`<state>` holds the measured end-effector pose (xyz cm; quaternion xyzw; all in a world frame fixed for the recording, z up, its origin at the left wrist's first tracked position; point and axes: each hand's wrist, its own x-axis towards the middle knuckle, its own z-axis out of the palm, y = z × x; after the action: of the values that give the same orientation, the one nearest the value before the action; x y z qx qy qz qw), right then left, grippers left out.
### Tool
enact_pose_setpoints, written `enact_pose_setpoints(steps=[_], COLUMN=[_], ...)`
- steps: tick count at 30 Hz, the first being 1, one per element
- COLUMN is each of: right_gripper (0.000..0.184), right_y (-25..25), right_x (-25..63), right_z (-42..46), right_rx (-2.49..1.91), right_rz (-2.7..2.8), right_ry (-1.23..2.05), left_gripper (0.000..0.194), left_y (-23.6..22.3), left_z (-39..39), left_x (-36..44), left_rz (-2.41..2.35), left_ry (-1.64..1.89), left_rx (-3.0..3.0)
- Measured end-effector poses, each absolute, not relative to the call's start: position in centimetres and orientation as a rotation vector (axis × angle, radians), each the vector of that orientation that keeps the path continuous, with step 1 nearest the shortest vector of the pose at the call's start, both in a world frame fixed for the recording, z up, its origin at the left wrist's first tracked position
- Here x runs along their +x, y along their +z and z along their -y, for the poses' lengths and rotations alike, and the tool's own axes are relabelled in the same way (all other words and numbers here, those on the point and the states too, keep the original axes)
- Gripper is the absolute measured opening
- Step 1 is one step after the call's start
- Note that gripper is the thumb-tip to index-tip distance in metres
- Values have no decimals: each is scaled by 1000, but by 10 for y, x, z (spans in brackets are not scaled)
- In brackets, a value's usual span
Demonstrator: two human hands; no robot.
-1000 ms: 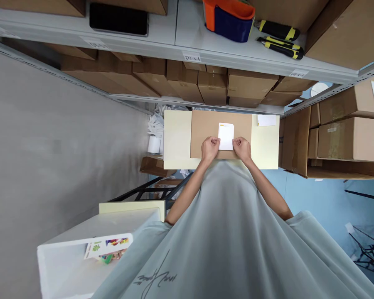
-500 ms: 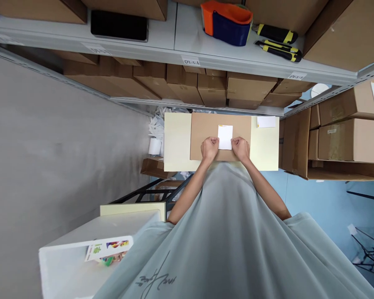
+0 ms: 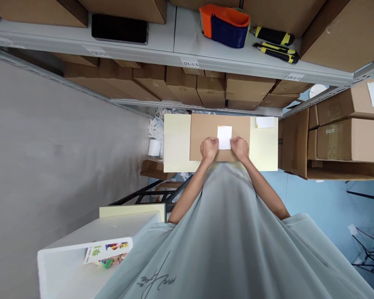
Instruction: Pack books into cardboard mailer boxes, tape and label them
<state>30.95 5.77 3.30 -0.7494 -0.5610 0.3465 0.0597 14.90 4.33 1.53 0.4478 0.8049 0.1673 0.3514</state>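
Note:
A white label with a small yellow mark at its top lies over a flat brown cardboard box on the pale yellow table. My left hand pinches the label's lower left edge, fingers closed. At the lower right edge, my right hand pinches it the same way. Whether the label's lower part touches the cardboard I cannot tell. Another white label stack or sheet rests at the table's far right corner.
Above the table runs a grey shelf with a black phone, a tape dispenser and box cutters. Cardboard boxes stand at the right. A white bin is at lower left.
Both hands keep their pinch on the label with hardly any movement. The whole view has shifted very slightly.

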Motion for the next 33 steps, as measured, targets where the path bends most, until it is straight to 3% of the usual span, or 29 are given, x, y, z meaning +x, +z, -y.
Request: enact_pose_setpoints(steps=[11, 14, 21, 28, 33], right_gripper=[25, 28, 71, 91, 97], right_y=[19, 20, 18, 1, -11], right_x=[319, 323, 324, 330, 337], right_z=[-52, -49, -62, -77, -83], right_rx=[-2190, -2086, -1626, -1368, -1303], right_rz=[1771, 1862, 2398, 2722, 2817], right_ry=[1029, 926, 721, 612, 510], left_gripper=[18, 30, 68, 77, 87], left_y=[14, 14, 11, 1, -3], left_z=[-38, -35, -45, -72, -84], left_x=[142, 134, 121, 95, 71], left_rz=[-2045, -1996, -1668, -1309, -1176], left_ry=[427, 475, 405, 92, 58], left_rx=[1212, 1321, 2033, 2409, 2549])
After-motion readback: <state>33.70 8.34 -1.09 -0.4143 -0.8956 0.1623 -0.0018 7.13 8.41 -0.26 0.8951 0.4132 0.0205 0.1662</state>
